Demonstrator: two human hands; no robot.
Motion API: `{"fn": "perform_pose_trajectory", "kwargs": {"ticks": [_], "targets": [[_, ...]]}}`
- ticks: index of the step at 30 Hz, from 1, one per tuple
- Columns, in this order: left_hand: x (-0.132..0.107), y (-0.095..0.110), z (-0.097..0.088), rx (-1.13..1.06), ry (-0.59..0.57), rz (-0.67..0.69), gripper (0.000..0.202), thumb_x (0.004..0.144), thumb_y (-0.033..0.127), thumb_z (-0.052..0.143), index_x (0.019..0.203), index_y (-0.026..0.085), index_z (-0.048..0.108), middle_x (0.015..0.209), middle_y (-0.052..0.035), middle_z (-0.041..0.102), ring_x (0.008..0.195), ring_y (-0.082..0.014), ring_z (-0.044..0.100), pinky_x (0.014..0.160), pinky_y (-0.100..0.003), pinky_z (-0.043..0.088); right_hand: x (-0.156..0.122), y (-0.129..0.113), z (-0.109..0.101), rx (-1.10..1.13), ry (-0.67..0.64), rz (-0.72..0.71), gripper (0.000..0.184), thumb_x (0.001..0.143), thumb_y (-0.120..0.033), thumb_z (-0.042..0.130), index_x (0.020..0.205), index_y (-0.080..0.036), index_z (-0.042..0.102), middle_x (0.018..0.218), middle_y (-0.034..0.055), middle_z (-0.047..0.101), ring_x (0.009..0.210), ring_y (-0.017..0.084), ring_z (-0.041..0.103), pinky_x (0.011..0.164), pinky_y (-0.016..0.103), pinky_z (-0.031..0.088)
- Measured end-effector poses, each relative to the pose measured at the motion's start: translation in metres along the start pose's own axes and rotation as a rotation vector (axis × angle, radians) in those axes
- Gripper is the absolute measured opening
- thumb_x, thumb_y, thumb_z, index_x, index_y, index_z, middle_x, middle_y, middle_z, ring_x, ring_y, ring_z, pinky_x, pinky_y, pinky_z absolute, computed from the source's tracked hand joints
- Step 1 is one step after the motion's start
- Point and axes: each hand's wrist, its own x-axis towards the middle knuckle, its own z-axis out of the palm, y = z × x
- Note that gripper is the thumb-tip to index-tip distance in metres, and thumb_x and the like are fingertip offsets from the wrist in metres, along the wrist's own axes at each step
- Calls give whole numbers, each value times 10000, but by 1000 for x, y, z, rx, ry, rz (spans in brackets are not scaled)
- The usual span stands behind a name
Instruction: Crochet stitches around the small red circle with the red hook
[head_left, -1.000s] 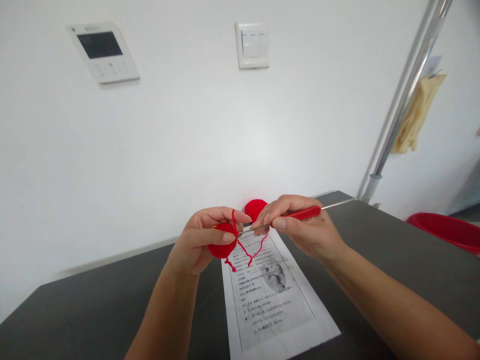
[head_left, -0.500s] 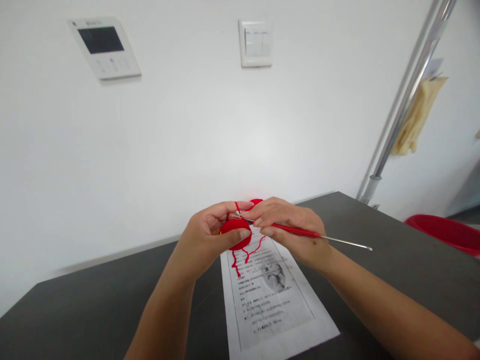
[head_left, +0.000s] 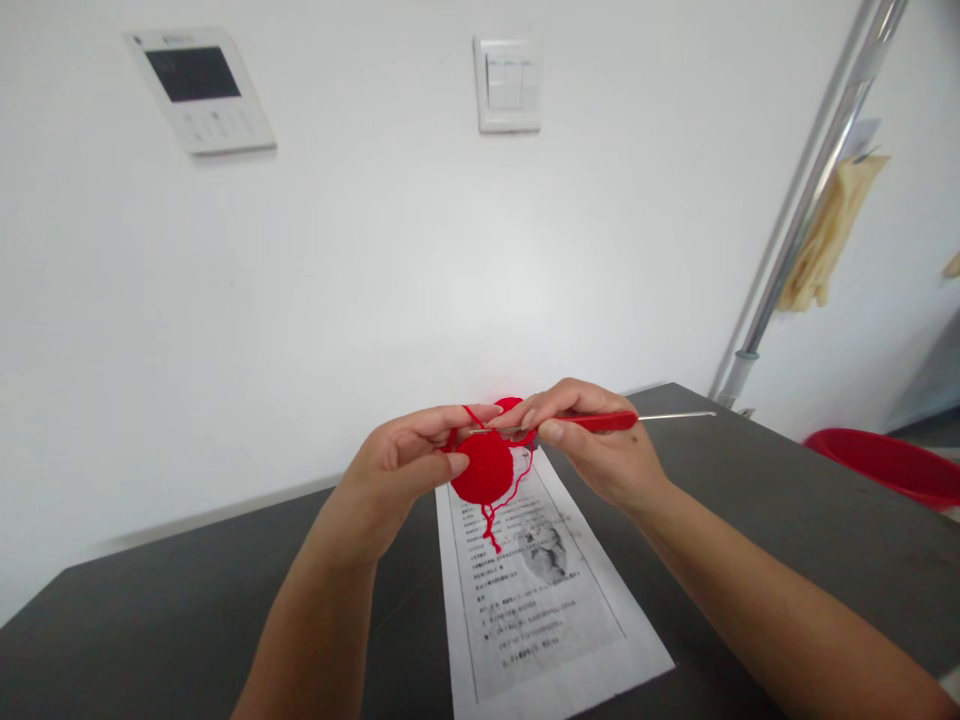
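Note:
A round red crochet piece [head_left: 484, 470] is pinched at its left edge by my left hand [head_left: 397, 465], thumb in front. Red yarn loops over the left index finger, and a loose strand [head_left: 491, 530] dangles below the piece. My right hand [head_left: 600, 440] grips a crochet hook [head_left: 600, 422] by its red handle. The hook lies nearly level, its tip at the top edge of the piece, its other metal end pointing right. Behind the fingers, part of a red yarn ball [head_left: 510, 405] shows.
Under the hands, a printed sheet [head_left: 555, 640] with a picture lies on the dark table [head_left: 172, 620]. The white wall [head_left: 360, 250] rises at the table's back edge, carrying an intercom panel [head_left: 199, 95] and a switch [head_left: 512, 85]. A metal pole [head_left: 795, 220] and red basin [head_left: 885, 465] are at right.
The hook has swung from slanting down rightward to nearly level. The crochet piece has turned to show more of its face, and my left thumb has shifted to its left edge.

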Motion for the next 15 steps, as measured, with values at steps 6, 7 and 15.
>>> {"fn": "perform_pose_trajectory", "kwargs": {"ticks": [6, 7, 15], "targets": [[2, -1, 5, 64, 158, 5, 180, 666, 182, 859, 842, 212, 835, 832, -53, 807, 768, -175, 705, 726, -272, 558, 0, 1, -1, 5, -41, -15, 72, 851, -298, 794, 878, -240, 762, 948, 12, 819, 925, 154, 770, 845, 299, 622], [2, -1, 6, 69, 165, 9, 176, 665, 173, 855, 834, 218, 835, 806, -42, 799, 744, -160, 692, 704, -256, 548, 0, 1, -2, 3, -53, -24, 56, 858, -285, 789, 888, -243, 766, 958, 10, 817, 931, 148, 767, 849, 292, 618], [-1, 2, 10, 114, 207, 12, 138, 654, 138, 818, 765, 218, 830, 696, -5, 737, 655, -108, 613, 619, -202, 461, 1, 2, -10, 19, -106, -22, 69, 867, -266, 778, 902, -209, 761, 960, 34, 811, 894, 160, 769, 825, 316, 633]]}}
